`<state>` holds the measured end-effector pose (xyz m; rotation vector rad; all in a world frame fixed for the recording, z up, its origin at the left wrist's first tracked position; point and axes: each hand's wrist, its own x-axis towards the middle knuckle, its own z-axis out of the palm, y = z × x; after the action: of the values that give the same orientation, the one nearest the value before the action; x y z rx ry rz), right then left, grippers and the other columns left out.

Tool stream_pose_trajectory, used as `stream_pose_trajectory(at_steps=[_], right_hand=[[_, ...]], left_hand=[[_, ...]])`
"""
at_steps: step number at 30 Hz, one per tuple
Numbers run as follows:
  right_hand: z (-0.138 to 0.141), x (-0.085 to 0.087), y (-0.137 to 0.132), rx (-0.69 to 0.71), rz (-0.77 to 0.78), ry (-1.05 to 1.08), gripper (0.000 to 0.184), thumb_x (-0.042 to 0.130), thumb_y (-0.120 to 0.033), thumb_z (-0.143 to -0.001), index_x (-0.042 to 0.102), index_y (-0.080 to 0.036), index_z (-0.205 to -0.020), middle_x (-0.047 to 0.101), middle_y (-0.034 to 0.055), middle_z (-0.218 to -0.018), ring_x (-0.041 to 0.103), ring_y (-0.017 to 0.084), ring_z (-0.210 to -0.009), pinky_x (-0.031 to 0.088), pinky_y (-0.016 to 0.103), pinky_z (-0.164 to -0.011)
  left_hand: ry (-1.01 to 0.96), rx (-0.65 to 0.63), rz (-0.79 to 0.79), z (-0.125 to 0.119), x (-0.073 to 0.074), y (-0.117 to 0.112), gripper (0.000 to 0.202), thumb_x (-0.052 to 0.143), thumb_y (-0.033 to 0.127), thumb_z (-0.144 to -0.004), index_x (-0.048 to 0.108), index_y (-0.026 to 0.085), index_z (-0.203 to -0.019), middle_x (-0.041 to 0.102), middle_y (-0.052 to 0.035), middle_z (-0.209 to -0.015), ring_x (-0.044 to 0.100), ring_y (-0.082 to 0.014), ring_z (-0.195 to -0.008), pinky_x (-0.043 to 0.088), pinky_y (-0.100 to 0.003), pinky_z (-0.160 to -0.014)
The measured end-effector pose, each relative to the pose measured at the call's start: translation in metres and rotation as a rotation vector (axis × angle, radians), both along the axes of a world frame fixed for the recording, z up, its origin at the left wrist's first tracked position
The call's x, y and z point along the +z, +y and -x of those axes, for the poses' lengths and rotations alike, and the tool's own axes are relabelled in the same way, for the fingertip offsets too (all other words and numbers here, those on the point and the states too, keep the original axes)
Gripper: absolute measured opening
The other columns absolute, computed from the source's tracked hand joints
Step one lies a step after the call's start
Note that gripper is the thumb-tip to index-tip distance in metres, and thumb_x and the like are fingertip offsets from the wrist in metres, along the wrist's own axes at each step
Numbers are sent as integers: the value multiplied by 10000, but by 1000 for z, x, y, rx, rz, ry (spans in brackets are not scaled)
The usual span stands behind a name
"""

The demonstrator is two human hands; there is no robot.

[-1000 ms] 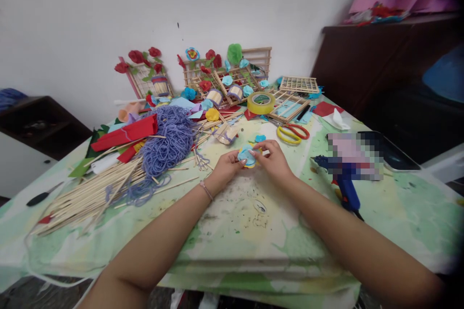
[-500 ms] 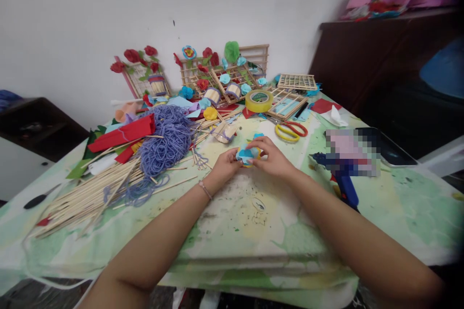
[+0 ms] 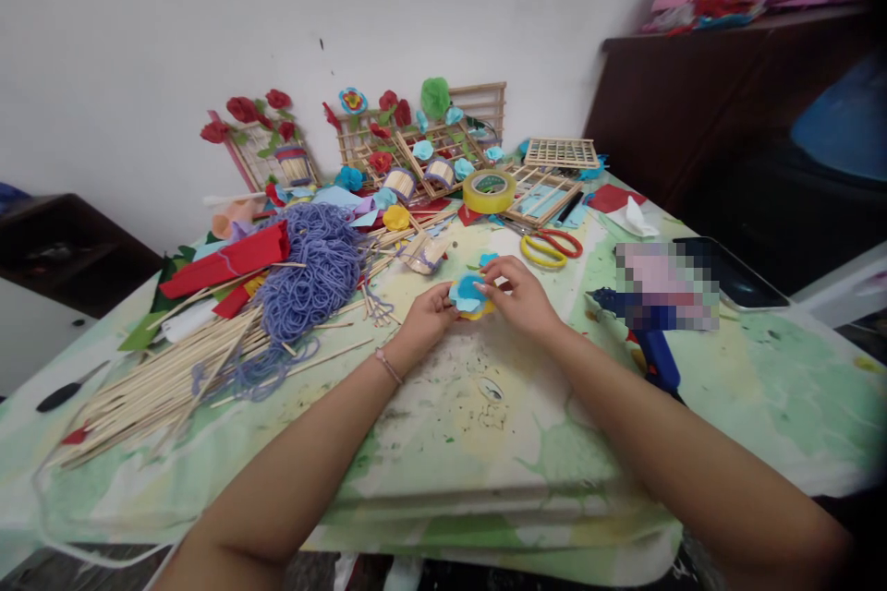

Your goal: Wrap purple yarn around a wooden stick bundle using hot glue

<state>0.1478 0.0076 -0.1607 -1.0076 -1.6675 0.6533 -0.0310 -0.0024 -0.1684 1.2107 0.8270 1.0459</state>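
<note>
A small paper flower (image 3: 468, 293), blue on top with yellow showing along its lower edge, is held between my hands above the middle of the table. My left hand (image 3: 431, 314) pinches its left edge, with a thin bracelet at the wrist. On the other side, the fingers of my right hand (image 3: 518, 295) grip its right edge and upper rim. Just behind the flower lies a small bright blue paper piece (image 3: 489, 259). Scissors (image 3: 552, 247) with yellow and red handles rest beyond my right hand.
Purple yarn (image 3: 315, 268) and a bundle of thin wooden sticks (image 3: 163, 388) spread over the left. Yellow tape (image 3: 489, 192) sits before stick frames and paper flowers by the wall. At right are a blue glue gun (image 3: 657, 360), a pixelated patch and a dark phone (image 3: 731, 272).
The paper flower is turned so more of its blue face shows, and my right fingers have shifted on its edge. The whole view has moved slightly.
</note>
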Motion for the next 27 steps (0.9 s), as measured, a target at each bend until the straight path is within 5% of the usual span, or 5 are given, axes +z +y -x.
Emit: stream_pose_trajectory(at_steps=[4, 11, 15, 21, 27], right_hand=[[-3, 1, 4, -60, 53, 165, 210, 560, -424, -841, 501, -229, -788, 593, 55, -961, 574, 176, -841, 498, 321, -690], [1, 0, 2, 68, 149, 227, 331, 580, -559, -795, 486, -243, -769, 609, 7, -784, 564, 158, -710, 505, 318, -649], [4, -4, 1, 80, 156, 222, 322, 576, -554, -802, 480, -248, -768, 510, -35, -649, 509, 143, -607, 473, 295, -578], [-3, -1, -2, 81, 82, 172, 311, 525, -543, -847, 491, -236, -811, 621, 30, -913, 571, 152, -749, 487, 314, -690], [-8, 11, -16, 248, 81, -107, 177, 666, -407, -780, 644, -233, -763, 647, -11, -667, 551, 148, -586, 441, 288, -584]], left_hand=[[-25, 27, 20, 1, 0, 1, 433, 778, 244, -599, 635, 151, -997, 723, -46, -888, 678, -187, -817, 523, -317, -797], [-28, 48, 32, 3, -3, 4, 428, 821, 301, -569, 645, 137, -923, 718, -52, -867, 662, -194, -803, 506, -320, -785], [-24, 64, 36, 2, -1, 2, 454, 843, 317, -548, 646, 133, -913, 715, -45, -829, 639, -183, -757, 493, -298, -741], [-24, 92, 56, 1, 1, 1, 407, 807, 280, -573, 638, 125, -910, 698, -28, -801, 618, -152, -709, 487, -273, -710], [-11, 104, 79, 2, -2, 4, 275, 754, 247, -591, 609, 138, -798, 633, 18, -675, 555, -116, -596, 465, -251, -629]])
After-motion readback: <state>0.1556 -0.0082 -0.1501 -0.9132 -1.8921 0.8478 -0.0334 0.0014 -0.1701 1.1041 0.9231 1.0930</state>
